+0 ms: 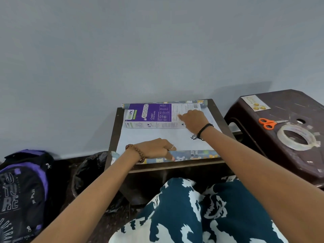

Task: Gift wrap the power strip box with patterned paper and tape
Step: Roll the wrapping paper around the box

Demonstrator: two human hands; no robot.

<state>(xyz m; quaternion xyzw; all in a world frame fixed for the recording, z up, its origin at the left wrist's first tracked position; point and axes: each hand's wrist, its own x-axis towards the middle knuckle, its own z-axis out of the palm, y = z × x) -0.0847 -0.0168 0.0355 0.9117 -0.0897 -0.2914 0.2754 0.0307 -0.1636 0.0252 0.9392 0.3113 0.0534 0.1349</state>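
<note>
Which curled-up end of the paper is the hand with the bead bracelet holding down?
The near curled end, closest to the person. The left hand presses it; the far curl lies behind the power strip box.

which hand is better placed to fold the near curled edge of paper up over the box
Left hand: it already rests on the near curled edge of patterned paper; the right hand steadies the purple-and-white cardboard box.
</note>
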